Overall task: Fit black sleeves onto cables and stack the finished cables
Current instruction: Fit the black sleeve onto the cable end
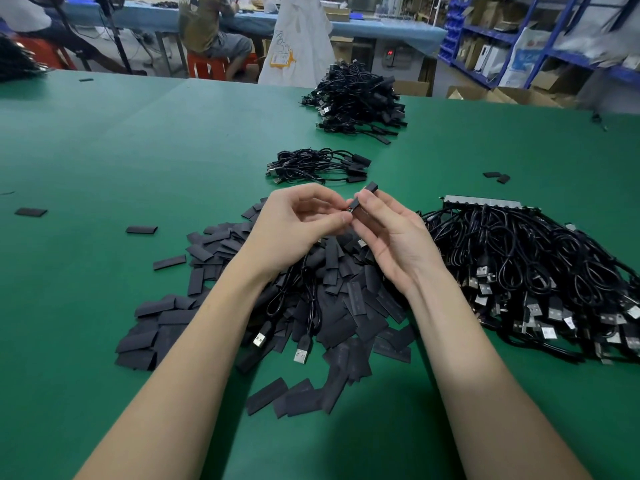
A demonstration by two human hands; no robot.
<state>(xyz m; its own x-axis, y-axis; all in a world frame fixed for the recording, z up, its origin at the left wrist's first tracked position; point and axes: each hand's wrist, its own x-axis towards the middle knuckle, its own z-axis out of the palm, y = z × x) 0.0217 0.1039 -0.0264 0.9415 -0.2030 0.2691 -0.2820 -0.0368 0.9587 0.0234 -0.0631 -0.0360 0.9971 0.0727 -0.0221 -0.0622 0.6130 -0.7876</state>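
My right hand (391, 233) pinches a flat black sleeve (363, 195) that points up and away. My left hand (298, 223) pinches the small end of a black cable (349, 211) right at the sleeve's lower opening. The cable hangs down between my wrists, and two USB plugs (300, 353) lie on a heap of loose black sleeves (339, 306) below my hands. A large bundle of bare cables (536, 271) lies at my right. A small stack of sleeved cables (317, 166) sits just beyond my hands.
The green table (138, 150) carries a bigger pile of cables (356, 98) further back and stray sleeves (142, 229) at the left. A metal strip (481, 202) lies behind the right bundle. Seated people and blue shelves stand beyond the table's far edge.
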